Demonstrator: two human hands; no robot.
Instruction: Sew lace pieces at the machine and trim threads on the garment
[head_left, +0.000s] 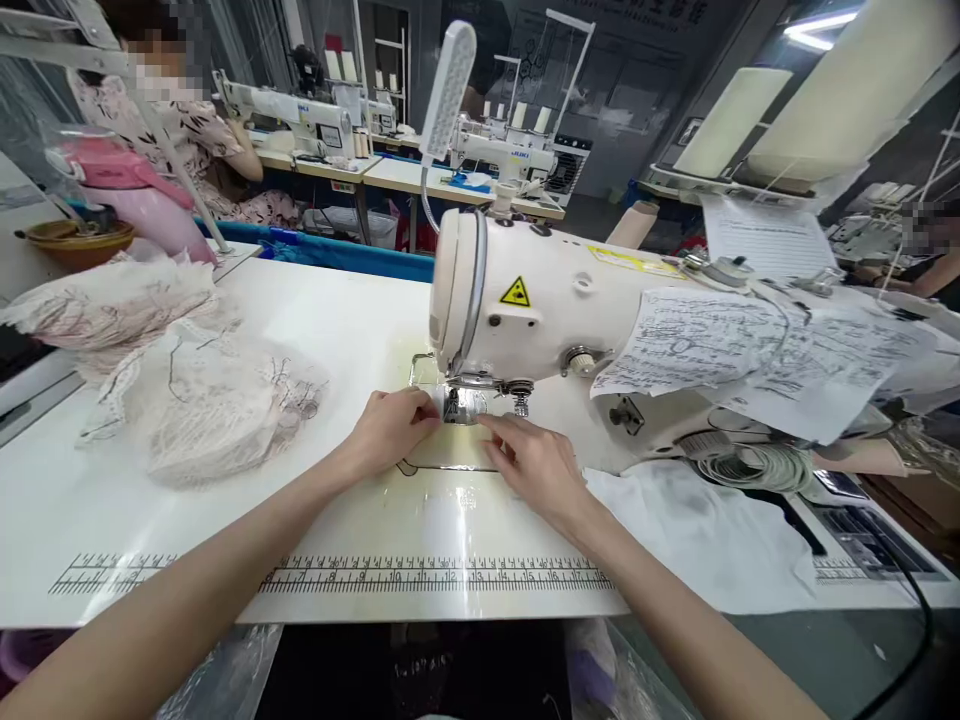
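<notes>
A white sewing machine [540,300] stands in front of me, its needle and presser foot area [454,403] low at the left end of the head. My left hand [394,430] is just left of the foot, fingers curled and pressed together; what they pinch, if anything, is too small to make out. From the right, my right hand [532,460] reaches toward the metal needle plate [471,408] with the index finger stretched out and the thumb side apart. Nothing shows in that hand. Sheer lace fabric [217,400] lies in a heap left of my left hand.
Printed ruler marks [420,575] run along the table's front edge. White cloth [697,530] lies at right, below handwritten papers [697,340] on the machine. A pink bottle [135,190] and brown bowl [79,240] stand at left. Behind, a person [165,130] sits near other machines.
</notes>
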